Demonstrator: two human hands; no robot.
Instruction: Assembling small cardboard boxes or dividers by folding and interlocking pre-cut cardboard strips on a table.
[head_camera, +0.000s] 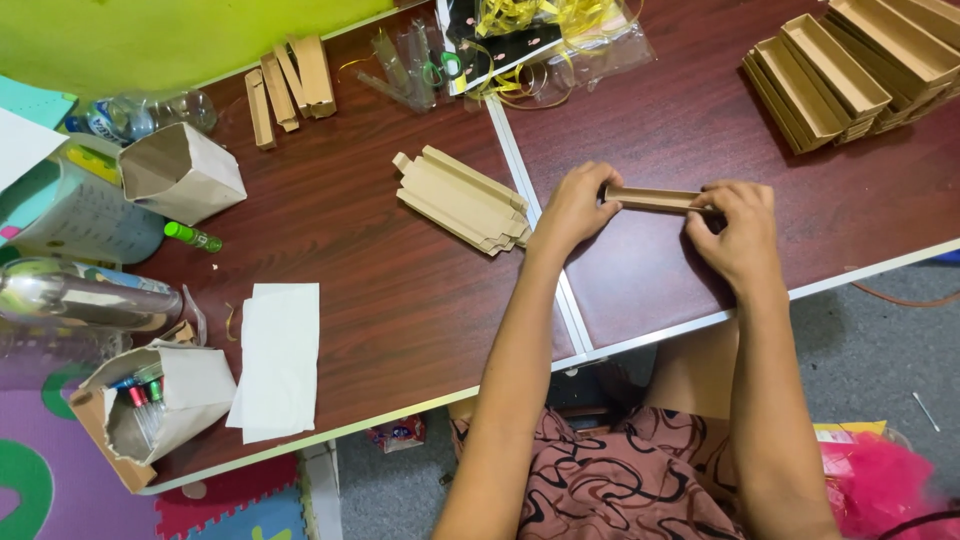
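Two hands pinch one narrow cardboard tray (655, 199) just above the brown table (400, 300): left hand (572, 208) fingers closed on one end; right hand (738, 232) clamped on the other; probably light, thin-walled, easily creased; grip the ends.

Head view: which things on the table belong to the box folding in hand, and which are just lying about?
In hand:
- narrow brown cardboard box, held by left hand and right hand
- flat cardboard blanks
- stacked finished boxes

Lying about:
- white paper sheet
- green marker
- yellow ribbon
- paper bag of pens
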